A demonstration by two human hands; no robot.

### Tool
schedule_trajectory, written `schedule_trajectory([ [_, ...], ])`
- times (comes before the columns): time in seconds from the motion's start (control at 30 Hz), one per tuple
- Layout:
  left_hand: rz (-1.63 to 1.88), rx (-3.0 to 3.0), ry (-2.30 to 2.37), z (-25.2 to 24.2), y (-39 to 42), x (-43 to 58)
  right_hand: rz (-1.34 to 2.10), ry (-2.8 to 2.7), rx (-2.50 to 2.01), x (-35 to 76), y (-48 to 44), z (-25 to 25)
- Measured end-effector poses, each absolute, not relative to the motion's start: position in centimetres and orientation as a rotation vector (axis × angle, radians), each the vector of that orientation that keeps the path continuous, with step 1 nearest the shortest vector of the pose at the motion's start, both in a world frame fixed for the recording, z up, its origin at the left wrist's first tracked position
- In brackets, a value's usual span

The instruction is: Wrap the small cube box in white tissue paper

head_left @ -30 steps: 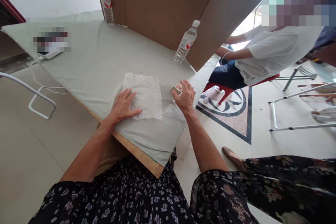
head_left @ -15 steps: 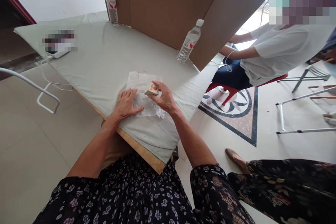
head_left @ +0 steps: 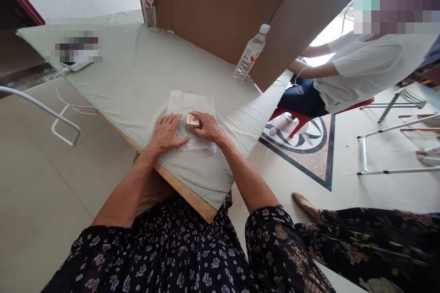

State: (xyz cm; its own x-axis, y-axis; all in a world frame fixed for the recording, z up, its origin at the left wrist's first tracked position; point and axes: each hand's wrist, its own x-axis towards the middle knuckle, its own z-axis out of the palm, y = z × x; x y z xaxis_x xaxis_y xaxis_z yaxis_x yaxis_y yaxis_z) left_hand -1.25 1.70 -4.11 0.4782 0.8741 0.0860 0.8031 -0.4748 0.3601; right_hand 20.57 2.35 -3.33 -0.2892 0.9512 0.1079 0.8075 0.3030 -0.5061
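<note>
A sheet of bubble wrap lies flat on the cloth-covered table, close to its near corner. My left hand rests on the left part of this sheet, fingers spread and holding nothing. Between the thumb and fingers of my right hand is a small cream box with a red mark on top. The box is over the middle of the bubble wrap; whether it touches the sheet I cannot tell. My right fingers cover its right side.
A cardboard panel stands across the back, with one water bottle at its left and another bottle at its right. A blurred-out item with a cable lies far left. A seated person in a white shirt is at the right.
My right hand has moved a little left and down with the small box, which now sits more level and nearer my left hand. My left hand stays on the bubble wrap.
</note>
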Motion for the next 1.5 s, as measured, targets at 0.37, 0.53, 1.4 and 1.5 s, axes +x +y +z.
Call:
schedule_trajectory([
  [0.37,0.394,2.477,1.419,-4.0,1.7,-1.3,0.557,-2.225,-1.549,20.7,1.9,-2.4],
  [0.53,0.415,2.469,1.410,-4.1,1.7,-1.3,0.683,-1.926,-1.392,22.8,1.7,-2.7],
  [1.4,0.934,2.073,1.176,-2.8,1.8,-3.1,-0.077,-2.124,-1.398,19.3,-6.4,-3.6],
  [1.5,0.844,2.208,1.092,-0.7,1.4,-2.7,0.043,-2.009,-1.462,19.6,-4.9,-2.6],
])
